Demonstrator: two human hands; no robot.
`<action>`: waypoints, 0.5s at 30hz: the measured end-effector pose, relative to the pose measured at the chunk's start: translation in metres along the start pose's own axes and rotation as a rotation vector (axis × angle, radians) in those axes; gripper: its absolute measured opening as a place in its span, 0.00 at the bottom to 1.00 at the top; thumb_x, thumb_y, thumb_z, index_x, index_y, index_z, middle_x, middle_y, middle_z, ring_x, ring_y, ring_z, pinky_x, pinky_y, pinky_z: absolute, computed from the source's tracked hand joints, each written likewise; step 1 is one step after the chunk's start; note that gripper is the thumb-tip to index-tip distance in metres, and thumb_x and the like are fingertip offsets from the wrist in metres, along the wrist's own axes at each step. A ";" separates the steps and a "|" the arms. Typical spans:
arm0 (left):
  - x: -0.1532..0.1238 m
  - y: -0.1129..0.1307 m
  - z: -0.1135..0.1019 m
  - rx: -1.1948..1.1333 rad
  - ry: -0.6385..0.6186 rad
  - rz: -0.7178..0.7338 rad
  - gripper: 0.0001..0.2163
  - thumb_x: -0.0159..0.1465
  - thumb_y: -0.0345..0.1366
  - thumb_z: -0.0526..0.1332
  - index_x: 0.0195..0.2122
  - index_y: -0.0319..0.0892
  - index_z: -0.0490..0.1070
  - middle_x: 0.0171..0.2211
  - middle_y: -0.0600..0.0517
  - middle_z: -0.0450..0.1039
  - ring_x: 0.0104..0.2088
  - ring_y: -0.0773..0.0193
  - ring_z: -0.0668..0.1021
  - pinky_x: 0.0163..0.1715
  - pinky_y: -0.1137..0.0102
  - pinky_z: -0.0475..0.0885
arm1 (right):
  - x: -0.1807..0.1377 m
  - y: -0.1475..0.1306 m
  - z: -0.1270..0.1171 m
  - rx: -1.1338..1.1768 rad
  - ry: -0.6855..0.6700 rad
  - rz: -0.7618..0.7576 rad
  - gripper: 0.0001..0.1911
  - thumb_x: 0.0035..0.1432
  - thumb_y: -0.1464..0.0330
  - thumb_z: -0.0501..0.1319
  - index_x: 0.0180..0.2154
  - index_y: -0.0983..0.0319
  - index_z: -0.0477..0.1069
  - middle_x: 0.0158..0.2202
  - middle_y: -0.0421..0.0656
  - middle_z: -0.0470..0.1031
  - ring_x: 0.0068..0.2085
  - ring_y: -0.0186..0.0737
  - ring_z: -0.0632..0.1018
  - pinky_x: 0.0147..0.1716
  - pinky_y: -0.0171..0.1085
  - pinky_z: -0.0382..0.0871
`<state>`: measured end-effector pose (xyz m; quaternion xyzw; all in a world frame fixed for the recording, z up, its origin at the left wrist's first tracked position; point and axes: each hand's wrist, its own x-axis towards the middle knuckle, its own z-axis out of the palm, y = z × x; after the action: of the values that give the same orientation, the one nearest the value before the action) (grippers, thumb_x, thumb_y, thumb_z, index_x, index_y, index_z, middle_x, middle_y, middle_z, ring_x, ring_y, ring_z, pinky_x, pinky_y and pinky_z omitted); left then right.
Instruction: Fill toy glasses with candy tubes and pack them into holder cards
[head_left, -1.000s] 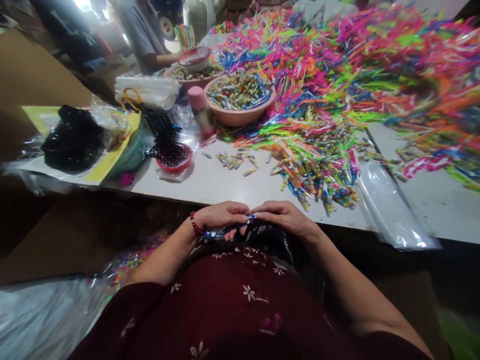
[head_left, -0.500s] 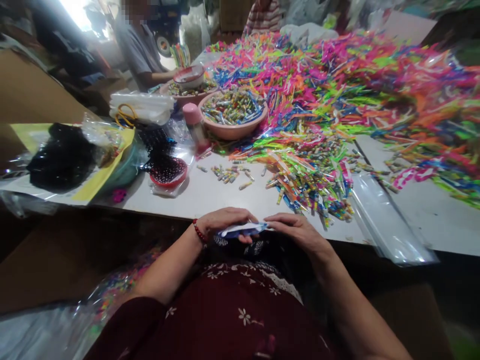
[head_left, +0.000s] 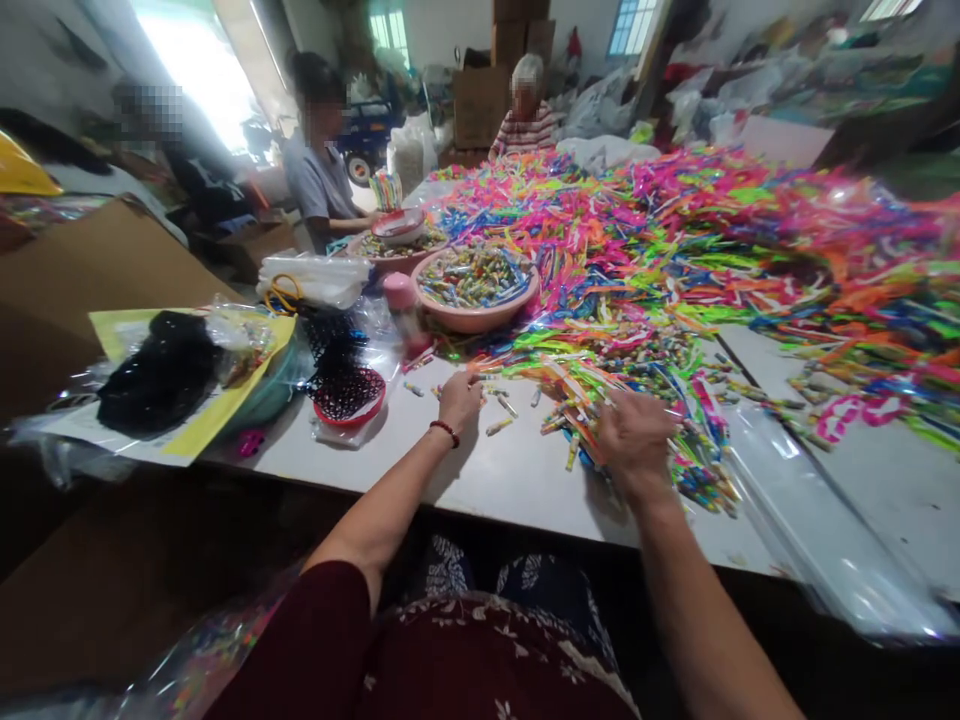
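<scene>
Both hands (head_left: 460,402) (head_left: 636,435) moved onto the white table (head_left: 499,485), cartons (head_left: 480,107) beyond.

Near centre frame, the left hand (head_left: 460,402) pointed upward with its fingers close together, its forearm (head_left: 386,510) slanting from lower left; right of centre, the right hand (head_left: 636,432) was motion-blurred, seemingly bent-fingered.

Between the left hand (head_left: 459,402) and the right hand (head_left: 637,430), the surface (head_left: 517,490) is bare, so a hand could pass low there, up to the few loose tubes (head_left: 499,426). Left of the left forearm (head_left: 382,510), a narrower gap lies beside the red-rimmed dish (head_left: 349,421). Farther back, the pink-capped bottle (head_left: 400,294) and the pink bowl (head_left: 480,320) stand in the way; the heap of bright strips (head_left: 660,245) closes the back right. Flat plastic sleeves (head_left: 825,520) overhang the front edge.
</scene>
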<state>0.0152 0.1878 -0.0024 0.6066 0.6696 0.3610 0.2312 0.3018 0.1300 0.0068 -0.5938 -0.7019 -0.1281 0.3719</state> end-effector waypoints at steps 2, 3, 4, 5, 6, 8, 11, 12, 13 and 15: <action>0.029 0.003 0.006 0.076 0.030 0.005 0.10 0.66 0.30 0.57 0.43 0.40 0.78 0.48 0.43 0.76 0.53 0.55 0.74 0.56 0.65 0.64 | 0.003 -0.041 0.033 0.080 -0.198 -0.094 0.15 0.68 0.65 0.54 0.45 0.62 0.78 0.42 0.50 0.79 0.45 0.49 0.73 0.49 0.45 0.62; 0.042 0.003 0.008 0.109 0.037 0.001 0.10 0.66 0.31 0.58 0.44 0.39 0.78 0.51 0.41 0.75 0.55 0.54 0.72 0.58 0.64 0.62 | 0.004 -0.060 0.049 0.092 -0.285 -0.103 0.14 0.68 0.65 0.55 0.43 0.62 0.78 0.41 0.50 0.79 0.45 0.49 0.72 0.48 0.44 0.62; 0.053 0.004 0.009 0.136 0.036 -0.008 0.10 0.66 0.31 0.58 0.45 0.38 0.78 0.52 0.39 0.75 0.57 0.52 0.71 0.59 0.63 0.60 | 0.005 -0.076 0.064 0.094 -0.362 -0.087 0.13 0.68 0.66 0.55 0.42 0.62 0.78 0.41 0.51 0.78 0.45 0.49 0.72 0.46 0.44 0.62; 0.062 0.004 0.010 0.157 0.028 -0.020 0.10 0.65 0.32 0.60 0.43 0.38 0.78 0.51 0.38 0.75 0.57 0.51 0.71 0.60 0.63 0.60 | 0.006 -0.088 0.078 0.101 -0.419 -0.053 0.12 0.68 0.66 0.56 0.40 0.62 0.77 0.41 0.52 0.77 0.44 0.50 0.71 0.46 0.44 0.62; 0.070 0.004 0.010 0.171 0.015 -0.036 0.09 0.64 0.31 0.61 0.41 0.38 0.79 0.50 0.37 0.76 0.56 0.51 0.72 0.59 0.63 0.61 | 0.008 -0.097 0.089 0.114 -0.457 -0.017 0.12 0.68 0.66 0.56 0.39 0.63 0.77 0.41 0.53 0.77 0.44 0.50 0.71 0.45 0.44 0.62; 0.079 0.003 0.008 0.178 -0.016 -0.067 0.06 0.61 0.31 0.63 0.35 0.39 0.79 0.45 0.38 0.78 0.52 0.51 0.75 0.54 0.64 0.65 | 0.010 -0.105 0.105 0.145 -0.483 0.037 0.09 0.66 0.67 0.58 0.36 0.63 0.75 0.41 0.54 0.75 0.44 0.49 0.70 0.44 0.44 0.63; 0.079 -0.002 0.000 0.148 -0.021 -0.120 0.04 0.59 0.31 0.64 0.29 0.41 0.79 0.38 0.41 0.80 0.46 0.53 0.78 0.47 0.67 0.68 | 0.007 -0.101 0.111 0.192 -0.457 0.056 0.06 0.64 0.70 0.57 0.36 0.62 0.73 0.41 0.51 0.74 0.43 0.46 0.71 0.44 0.42 0.66; 0.075 -0.006 -0.004 0.129 -0.008 -0.142 0.04 0.58 0.31 0.64 0.29 0.41 0.78 0.36 0.42 0.80 0.45 0.54 0.78 0.45 0.67 0.68 | 0.005 -0.098 0.109 0.205 -0.448 0.058 0.07 0.65 0.71 0.56 0.36 0.62 0.72 0.41 0.51 0.74 0.43 0.45 0.72 0.44 0.42 0.67; 0.069 -0.010 -0.009 0.108 0.008 -0.166 0.04 0.58 0.31 0.63 0.28 0.41 0.78 0.34 0.43 0.80 0.43 0.54 0.79 0.43 0.67 0.68 | 0.002 -0.095 0.106 0.229 -0.437 0.064 0.08 0.65 0.71 0.54 0.37 0.62 0.71 0.41 0.50 0.74 0.42 0.44 0.72 0.44 0.41 0.68; 0.053 -0.020 -0.020 0.056 0.035 -0.228 0.04 0.57 0.30 0.62 0.27 0.40 0.76 0.30 0.44 0.79 0.39 0.55 0.79 0.38 0.68 0.69 | -0.007 -0.091 0.095 0.336 -0.408 0.105 0.09 0.66 0.70 0.51 0.39 0.61 0.70 0.40 0.49 0.74 0.41 0.44 0.74 0.43 0.41 0.69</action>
<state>-0.0212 0.2356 0.0015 0.5261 0.7480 0.3242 0.2420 0.1819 0.1600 -0.0396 -0.5728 -0.7420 0.1320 0.3222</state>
